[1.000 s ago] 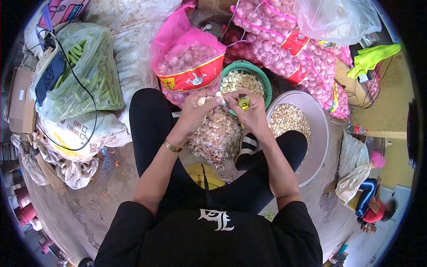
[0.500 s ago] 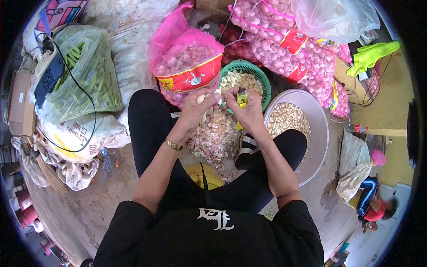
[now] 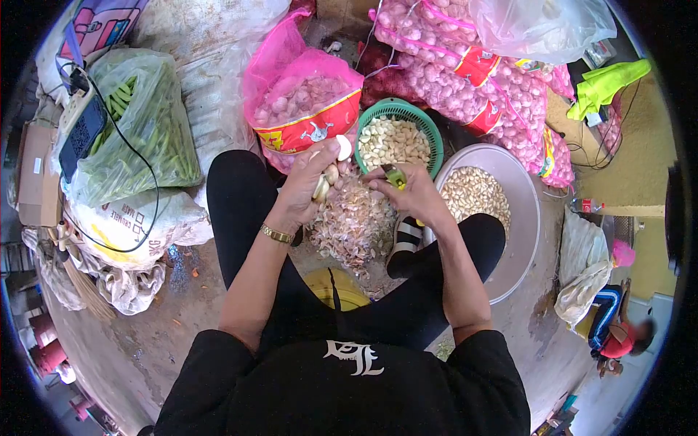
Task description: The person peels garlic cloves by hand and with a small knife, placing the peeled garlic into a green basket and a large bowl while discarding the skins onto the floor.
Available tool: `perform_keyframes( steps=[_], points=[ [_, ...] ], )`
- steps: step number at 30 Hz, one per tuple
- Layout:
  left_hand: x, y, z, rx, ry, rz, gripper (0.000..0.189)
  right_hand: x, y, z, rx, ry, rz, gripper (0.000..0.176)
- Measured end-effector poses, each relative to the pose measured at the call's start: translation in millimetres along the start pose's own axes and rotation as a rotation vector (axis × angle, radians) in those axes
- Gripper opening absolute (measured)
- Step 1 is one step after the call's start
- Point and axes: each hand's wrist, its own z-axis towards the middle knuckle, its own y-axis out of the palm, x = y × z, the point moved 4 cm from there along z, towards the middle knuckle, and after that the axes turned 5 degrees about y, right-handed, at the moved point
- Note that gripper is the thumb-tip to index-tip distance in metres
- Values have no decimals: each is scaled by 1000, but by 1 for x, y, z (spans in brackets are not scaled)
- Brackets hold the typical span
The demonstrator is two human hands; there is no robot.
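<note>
Peeled garlic clove [image 3: 343, 147] sits pinched between thumb and fingertip of the left hand [image 3: 309, 190], held up near the pink sack [image 3: 305, 109]. I'd call it light, firm, smooth and a bit slippery, and it bruises easily, so best to grip its fat middle. I see spare cloves [image 3: 321, 187] tucked under the curled left fingers. Right hand [image 3: 416, 198] is wrapped round a small knife [image 3: 394, 176], just beside. Skin pile [image 3: 352, 221] lies below, with the green basket [image 3: 430, 131] and metal bowl [image 3: 522, 218] beyond.
</note>
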Motion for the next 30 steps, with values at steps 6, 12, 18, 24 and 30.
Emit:
perform_keyframes(
  steps=[6,12,18,24,30],
  points=[
    [-9,6,1,12,-10,82,36,-26,10,0,168,-209,290,18],
    [-15,15,2,-31,-60,129,39,-22,4,4,96,-30,408,25],
    [-14,11,4,-18,-70,-21,34,7,-46,8,778,-334,-419,44],
    [-27,2,11,-59,87,480,29,-22,-10,4,240,-53,261,24],
    [-24,16,9,-177,284,574,42,2,5,18,138,-107,242,14]
  ],
)
